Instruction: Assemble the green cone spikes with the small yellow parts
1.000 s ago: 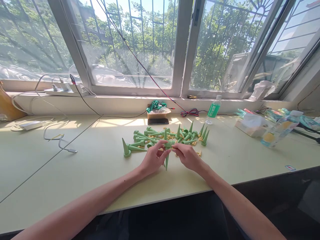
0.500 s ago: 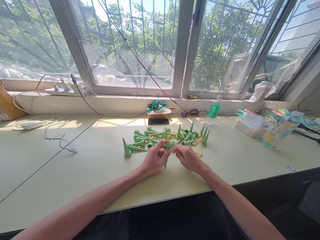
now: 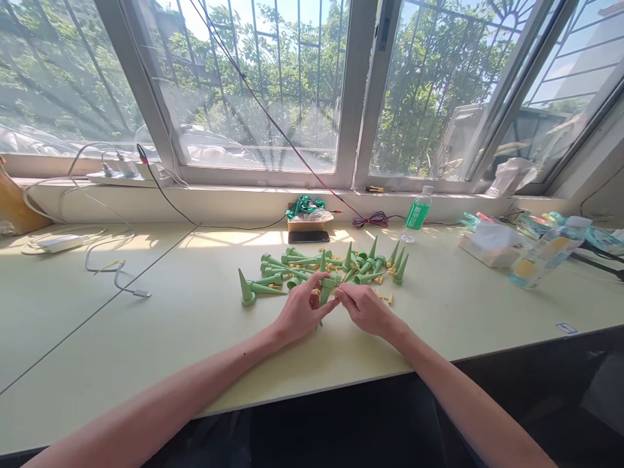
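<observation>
My left hand (image 3: 301, 311) is closed around a green plastic watering spike (image 3: 326, 292), its wide collar up and its tip slanting down past my thumb. Against the right side of this spike, my right hand (image 3: 366, 308) is pinched; whatever sits between its fingertips is hidden. Just beyond both hands lies a loose pile of similar green spikes (image 3: 277, 268), some on their sides and some upright. Small yellow plastic pieces (image 3: 390, 299) are scattered among them. One spike (image 3: 246, 289) stands on its collar at the pile's left end.
Behind the pile are a black phone (image 3: 309, 237) and a small cardboard box (image 3: 310, 227). A green-labelled bottle (image 3: 416, 216) stands at the back right, with a tissue box (image 3: 490, 250) and a larger bottle (image 3: 541, 263) farther right. White cables (image 3: 117, 273) lie on the left.
The spike in my left hand has tilted, its collar toward me and its tip swinging slightly left. My right fingertips have shifted slightly left and stay beside it.
</observation>
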Motion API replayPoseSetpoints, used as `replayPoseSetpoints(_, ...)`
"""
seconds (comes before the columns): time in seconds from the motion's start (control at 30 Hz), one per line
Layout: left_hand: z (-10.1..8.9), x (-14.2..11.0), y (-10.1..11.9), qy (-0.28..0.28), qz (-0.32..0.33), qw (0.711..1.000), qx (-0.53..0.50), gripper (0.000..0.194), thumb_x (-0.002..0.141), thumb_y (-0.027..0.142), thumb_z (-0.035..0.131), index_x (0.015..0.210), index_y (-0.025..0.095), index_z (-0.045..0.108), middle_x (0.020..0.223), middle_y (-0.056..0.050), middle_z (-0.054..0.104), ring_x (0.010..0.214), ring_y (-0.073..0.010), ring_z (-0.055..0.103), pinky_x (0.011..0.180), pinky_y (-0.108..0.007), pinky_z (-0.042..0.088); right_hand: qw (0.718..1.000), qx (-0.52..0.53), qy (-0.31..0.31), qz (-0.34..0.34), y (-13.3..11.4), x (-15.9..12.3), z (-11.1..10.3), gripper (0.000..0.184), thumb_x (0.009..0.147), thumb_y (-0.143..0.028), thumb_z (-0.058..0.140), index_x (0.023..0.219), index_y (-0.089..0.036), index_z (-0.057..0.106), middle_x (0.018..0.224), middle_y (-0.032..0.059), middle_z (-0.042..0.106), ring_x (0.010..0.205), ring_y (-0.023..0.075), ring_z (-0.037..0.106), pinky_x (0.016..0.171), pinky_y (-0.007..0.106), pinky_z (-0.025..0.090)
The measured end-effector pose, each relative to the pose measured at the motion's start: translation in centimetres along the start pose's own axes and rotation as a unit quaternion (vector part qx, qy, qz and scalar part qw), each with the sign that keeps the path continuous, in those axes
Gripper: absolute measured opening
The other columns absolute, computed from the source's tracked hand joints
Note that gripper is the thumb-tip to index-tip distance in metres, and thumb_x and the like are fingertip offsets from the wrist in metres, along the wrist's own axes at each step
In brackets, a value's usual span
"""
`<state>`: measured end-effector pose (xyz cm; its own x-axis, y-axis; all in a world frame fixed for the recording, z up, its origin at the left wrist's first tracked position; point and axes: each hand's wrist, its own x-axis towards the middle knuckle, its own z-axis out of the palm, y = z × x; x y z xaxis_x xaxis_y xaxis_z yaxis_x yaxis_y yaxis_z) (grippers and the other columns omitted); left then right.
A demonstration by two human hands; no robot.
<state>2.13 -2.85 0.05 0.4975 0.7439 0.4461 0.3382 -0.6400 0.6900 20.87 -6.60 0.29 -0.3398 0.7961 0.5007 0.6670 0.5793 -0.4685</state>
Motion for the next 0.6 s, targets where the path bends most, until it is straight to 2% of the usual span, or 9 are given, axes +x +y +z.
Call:
replayPoseSetpoints(0.2,-0.02,-0.03,0.11,0.013,0.009,1.000,0.023,0.045,0.082,0.038,0.065,0.121,0.020,0.051,0.065,0.007,0.049,0.044,-0.0054,0.038,0.048,-0.019,0.036,1.000,0.004,-0.006,0.005,-0.03,0.00,-0.08,0.036,0.103,-0.032,0.032,0.071,-0.020,0.043,0.062,-0.0023,0.044,0.056,0.0124,0.038,0.057,0.025,0.031)
replayPoseSetpoints(0.37,-0.01,-0.11,-0.04,0.009,0.024,0.998,0.050,0.047,0.083,0.038,0.064,0.125,0.021,0.050,0.053,0.010,0.041,0.043,-0.0075,0.039,0.049,-0.020,0.038,1.000,0.005,-0.009,0.004,-0.05,0.03,-0.15,0.037,0.103,-0.034,0.031,0.072,-0.020,0.044,0.062,-0.0024,0.045,0.055,0.0121,0.037,0.056,0.025,0.030)
replayPoseSetpoints(0.6,0.11,-0.09,-0.12,0.019,0.039,0.997,0.062,0.042,0.084,0.039,0.063,0.121,0.021,0.054,0.057,0.009,0.046,0.044,-0.0077,0.042,0.052,-0.020,0.040,1.000,0.010,-0.012,0.003,-0.01,0.05,-0.12,0.037,0.103,-0.035,0.031,0.071,-0.021,0.042,0.062,-0.0027,0.043,0.055,0.0122,0.035,0.056,0.025,0.029)
